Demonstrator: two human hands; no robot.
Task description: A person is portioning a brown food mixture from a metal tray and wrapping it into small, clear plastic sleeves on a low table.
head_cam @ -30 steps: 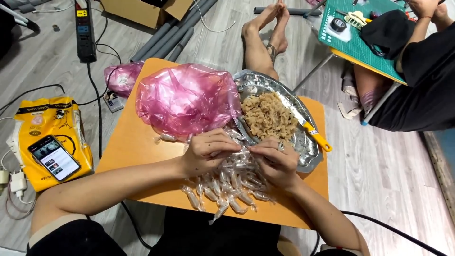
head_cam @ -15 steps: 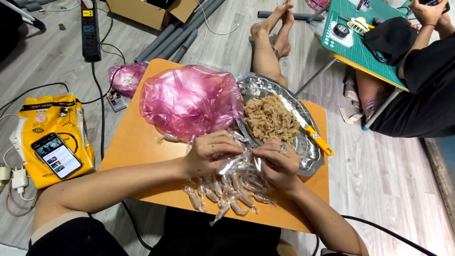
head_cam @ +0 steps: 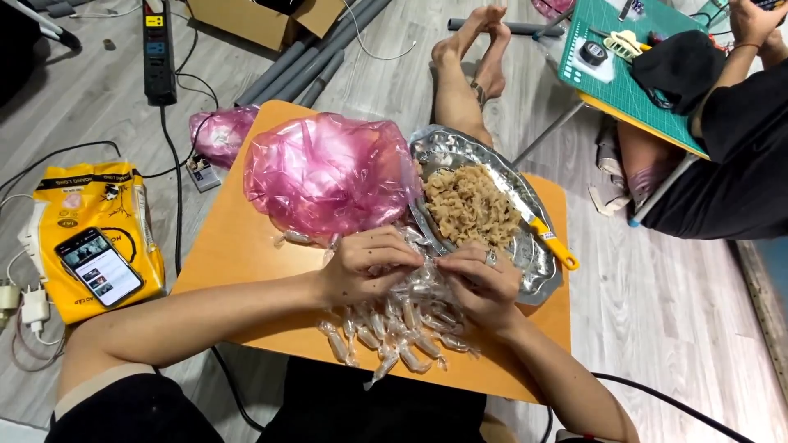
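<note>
So, far left on the floor: a yellow bag w/ a smartphone lying on it. On the orange table sits a crumpled pink plastic bag. Left hand & right hand meet over a pile of clear-wrapped candies, fingertips pinched together on one clear wrapper btwn them. Just right, a silver tray holds beige filling & a yellow-handled knife.

Single head view, steeply down, near table
</note>
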